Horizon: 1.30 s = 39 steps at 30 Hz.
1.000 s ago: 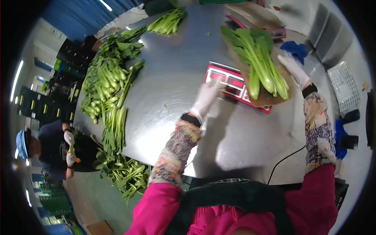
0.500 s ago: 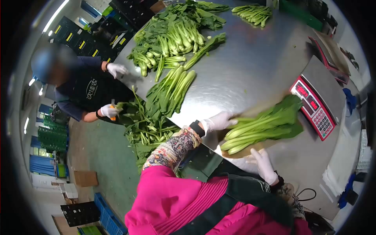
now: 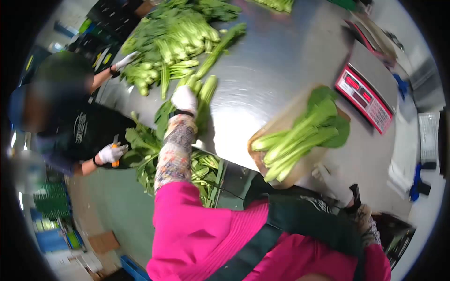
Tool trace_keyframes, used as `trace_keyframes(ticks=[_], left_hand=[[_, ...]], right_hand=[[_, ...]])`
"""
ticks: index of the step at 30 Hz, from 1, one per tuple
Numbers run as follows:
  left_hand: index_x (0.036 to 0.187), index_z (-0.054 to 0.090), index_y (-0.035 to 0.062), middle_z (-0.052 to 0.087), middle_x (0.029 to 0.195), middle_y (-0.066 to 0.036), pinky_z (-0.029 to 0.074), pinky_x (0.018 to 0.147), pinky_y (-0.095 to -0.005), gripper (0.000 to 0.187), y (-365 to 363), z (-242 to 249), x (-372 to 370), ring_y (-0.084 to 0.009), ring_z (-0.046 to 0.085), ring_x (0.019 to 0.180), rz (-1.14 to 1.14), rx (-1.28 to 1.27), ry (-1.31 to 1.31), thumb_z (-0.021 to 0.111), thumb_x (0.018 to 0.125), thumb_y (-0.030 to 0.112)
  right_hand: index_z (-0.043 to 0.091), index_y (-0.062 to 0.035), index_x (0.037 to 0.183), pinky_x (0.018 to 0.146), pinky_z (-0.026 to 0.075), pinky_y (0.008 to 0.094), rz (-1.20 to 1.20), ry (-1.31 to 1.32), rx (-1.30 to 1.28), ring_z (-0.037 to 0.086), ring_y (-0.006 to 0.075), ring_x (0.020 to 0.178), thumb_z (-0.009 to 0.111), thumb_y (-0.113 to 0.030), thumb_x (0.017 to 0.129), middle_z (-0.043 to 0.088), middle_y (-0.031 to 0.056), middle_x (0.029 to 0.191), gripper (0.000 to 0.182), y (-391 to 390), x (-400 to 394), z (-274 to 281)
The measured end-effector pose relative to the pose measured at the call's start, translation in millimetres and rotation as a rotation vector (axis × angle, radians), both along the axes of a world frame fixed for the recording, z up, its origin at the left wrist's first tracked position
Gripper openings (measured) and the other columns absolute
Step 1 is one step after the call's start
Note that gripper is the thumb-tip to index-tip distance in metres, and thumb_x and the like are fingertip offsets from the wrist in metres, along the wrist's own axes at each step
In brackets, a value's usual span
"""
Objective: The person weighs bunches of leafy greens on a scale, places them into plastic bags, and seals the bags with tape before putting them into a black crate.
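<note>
My left hand (image 3: 184,99), in a white glove, is closed over the stalks of a loose bunch of leafy greens (image 3: 206,96) near the table edge; its fingertips are partly hidden. My right hand (image 3: 332,183), also gloved and slightly blurred, is open and empty beside the lower edge of a tan board (image 3: 293,175). On that board lies another bunch of greens (image 3: 304,138), its pale stalks toward the table edge and its leaves toward the scale.
A red scale (image 3: 365,96) with lit digits stands at right, a second one (image 3: 370,42) behind it. A big pile of greens (image 3: 180,40) covers the far left. A co-worker (image 3: 79,122) at left holds an orange-handled tool. Greens fill a crate (image 3: 206,173) below the edge.
My left hand has left the greens on the board and moved left onto the loose bunch. Those greens are now angled more steeply. The co-worker's upper hand is at the pile, and the view has shifted.
</note>
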<state>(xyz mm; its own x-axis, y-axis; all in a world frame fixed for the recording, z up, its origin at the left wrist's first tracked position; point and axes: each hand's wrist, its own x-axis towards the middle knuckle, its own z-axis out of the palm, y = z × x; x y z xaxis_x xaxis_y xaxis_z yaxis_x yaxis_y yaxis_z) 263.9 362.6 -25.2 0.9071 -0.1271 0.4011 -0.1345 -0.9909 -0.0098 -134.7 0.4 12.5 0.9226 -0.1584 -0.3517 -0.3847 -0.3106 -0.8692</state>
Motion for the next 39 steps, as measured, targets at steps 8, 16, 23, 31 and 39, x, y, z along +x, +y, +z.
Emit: trace_keyframes(ticks=[8,16,23,31,39], left_hand=[[0.119,0.060,0.0099,0.065,0.109,-0.010,0.054,0.075,-0.0334,0.038,-77.6,102.1,-136.6,-0.0277,0.064,0.091,-1.008,-0.172,-0.087,0.056,0.081,0.006],[0.135,0.046,0.0136,0.055,0.129,-0.014,0.045,0.095,-0.0326,0.051,-169.6,54.1,-160.2,-0.0318,0.059,0.106,-1.246,-0.187,0.354,0.056,0.085,0.012],[0.109,0.060,0.0029,0.066,0.097,-0.018,0.052,0.071,-0.0381,0.026,-198.3,31.5,-225.0,-0.0320,0.065,0.082,-0.939,-0.131,0.405,0.055,0.083,0.005],[0.110,0.067,0.0054,0.068,0.105,-0.012,0.052,0.086,-0.0323,0.032,-257.5,80.2,-256.1,-0.0263,0.067,0.096,-1.468,-0.383,0.791,0.071,0.079,0.012],[0.122,0.058,0.0000,0.064,0.115,-0.015,0.048,0.088,-0.0297,0.037,-476.5,98.7,-325.9,-0.0186,0.062,0.103,-1.422,-0.739,1.071,0.064,0.087,0.009]], right_hand=[[0.061,0.0009,0.103,0.066,0.047,0.0235,-0.216,-0.062,0.003,0.058,0.0090,0.072,0.047,-0.014,0.097,0.064,0.0029,0.081,0.021,-28.1,-19.9,-4.6],[0.053,-0.0142,0.129,0.108,0.029,0.0480,0.305,-0.549,-1.128,0.041,0.0277,0.130,0.058,-0.007,0.080,0.045,0.0099,0.138,0.050,-22.6,-2.8,20.6],[0.064,-0.0102,0.100,0.110,0.022,0.0577,0.839,-0.815,-1.102,0.029,0.0265,0.139,0.063,-0.015,0.072,0.037,0.0132,0.146,0.029,-33.0,106.2,25.2],[0.064,-0.0069,0.083,0.072,0.051,0.0377,0.373,-0.329,-0.911,0.063,0.0277,0.089,0.064,-0.035,0.077,0.062,0.0103,0.096,0.029,-45.3,-52.1,-11.4],[0.065,-0.0049,0.092,0.066,0.049,0.0415,-1.184,0.231,-0.823,0.063,0.0338,0.076,0.067,-0.040,0.078,0.064,0.0158,0.083,0.038,-101.8,-273.8,2.5]])
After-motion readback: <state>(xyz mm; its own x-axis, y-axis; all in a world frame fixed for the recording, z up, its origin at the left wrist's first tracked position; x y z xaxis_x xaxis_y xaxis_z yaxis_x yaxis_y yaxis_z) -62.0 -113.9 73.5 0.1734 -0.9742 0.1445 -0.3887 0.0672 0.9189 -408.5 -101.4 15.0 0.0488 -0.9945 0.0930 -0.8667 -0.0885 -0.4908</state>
